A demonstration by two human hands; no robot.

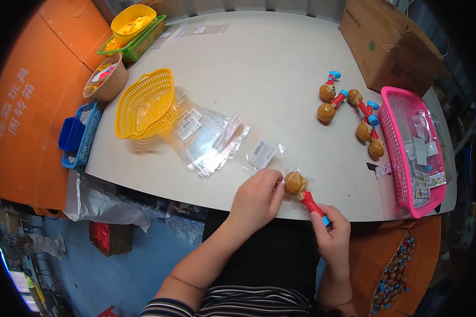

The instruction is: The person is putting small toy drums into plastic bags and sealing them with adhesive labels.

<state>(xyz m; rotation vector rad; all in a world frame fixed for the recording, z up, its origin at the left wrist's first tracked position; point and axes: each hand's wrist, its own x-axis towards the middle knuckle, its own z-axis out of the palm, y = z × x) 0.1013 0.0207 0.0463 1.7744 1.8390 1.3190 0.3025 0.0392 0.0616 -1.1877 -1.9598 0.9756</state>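
My right hand [333, 232] grips a small toy by its blue end. The toy [308, 199] has a round brown head and a red stem, and it tilts with its head up and to the left. My left hand [256, 198] is closed at the edge of a clear plastic bag [284, 162], its fingertips beside the brown head. The bag lies around or against the head; how far the head is inside, I cannot tell. A white label shows on the bag's left part. Left of my hands lies a fanned pile of clear bags [209, 145].
Several similar toys [326, 112] lie at the right. Beyond them stand a pink basket [402, 164] of packets and a cardboard box [386, 45]. A yellow basket [145, 100] and smaller baskets line the left. More toys fill an orange container [426, 248] below the table's right edge.
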